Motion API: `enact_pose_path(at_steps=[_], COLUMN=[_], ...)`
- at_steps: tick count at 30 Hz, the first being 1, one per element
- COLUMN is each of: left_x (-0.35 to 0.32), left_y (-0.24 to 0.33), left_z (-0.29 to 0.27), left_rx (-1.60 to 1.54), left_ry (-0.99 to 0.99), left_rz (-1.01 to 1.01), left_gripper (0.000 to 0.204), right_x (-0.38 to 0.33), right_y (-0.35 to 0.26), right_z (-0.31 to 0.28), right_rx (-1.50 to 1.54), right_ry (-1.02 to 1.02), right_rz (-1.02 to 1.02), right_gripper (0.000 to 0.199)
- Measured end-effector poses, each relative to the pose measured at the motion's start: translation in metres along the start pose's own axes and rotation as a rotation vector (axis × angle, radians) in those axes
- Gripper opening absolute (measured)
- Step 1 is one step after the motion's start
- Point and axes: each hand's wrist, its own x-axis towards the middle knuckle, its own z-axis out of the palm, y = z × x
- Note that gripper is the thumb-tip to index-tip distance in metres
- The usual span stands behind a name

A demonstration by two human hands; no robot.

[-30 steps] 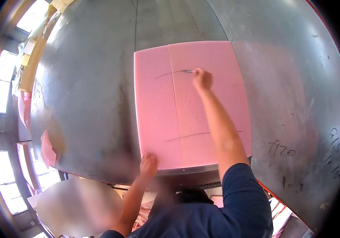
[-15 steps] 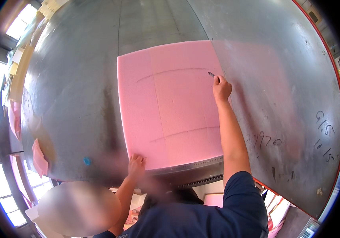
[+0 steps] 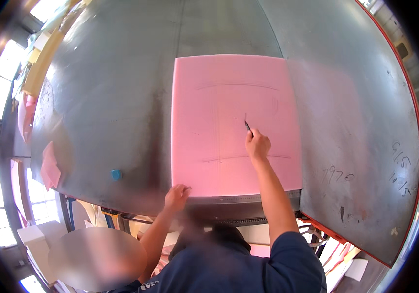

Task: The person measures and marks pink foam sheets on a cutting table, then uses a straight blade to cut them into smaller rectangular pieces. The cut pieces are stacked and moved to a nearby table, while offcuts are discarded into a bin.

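A pink foam sheet lies flat on the grey metal table in front of me. Two dark curved lines run across it, one in its far part and one in its near part. My right hand is closed around a black marker, its tip at a short dark stroke between the two curves. At the sheet's near left corner, my left hand has its fingers curled on the edge; their undersides are hidden.
The grey metal table carries a small blue object and a pink scrap to the left. A metal ruler strip runs along the sheet's near edge. Dark handwriting marks the table at right.
My right hand has brought the marker from the right end of the far curve back toward the sheet's middle. A short stroke now shows at its tip. The whole view has shifted.
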Motion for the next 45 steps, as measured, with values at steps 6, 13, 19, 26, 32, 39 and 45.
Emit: enact_pose_path(at_steps=[6, 13, 19, 26, 32, 39, 45], left_x=[-0.026, -0.025, -0.017, -0.017, -0.022, -0.043, -0.039], left_y=[-0.010, -0.021, -0.005, 0.019, 0.036, 0.040, 0.023], left_z=[-0.008, -0.047, -0.074, -0.092, -0.084, -0.027, -0.007], left_rx=[-0.256, -0.390, -0.552, -0.434, -0.293, -0.236, 0.039], left_ry=[0.064, 0.211, 0.245, 0.156, 0.007, -0.334, -0.050], left_rz=[-0.072, 0.005, 0.112, 0.208, 0.290, 0.219, 0.028], left_gripper=[0.019, 0.017, 0.016, 0.017, 0.012, 0.024, 0.028], right_x=[-0.006, -0.072, -0.101, -0.108, -0.124, -0.173, -0.210], right_y=[-0.099, -0.117, -0.132, -0.134, -0.125, -0.088, -0.014], right_z=[0.021, 0.005, -0.088, -0.108, -0.119, -0.109, -0.086], right_rx=[0.334, 0.575, 1.245, 1.309, 1.062, 0.992, 0.877], right_ry=[0.125, -0.212, -0.615, -0.711, -0.826, -0.965, -0.483], right_rz=[-0.177, -0.109, 0.211, 0.172, 0.209, 0.196, 0.758], right_gripper=[0.009, 0.011, 0.013, 0.013, 0.016, 0.019, 0.034])
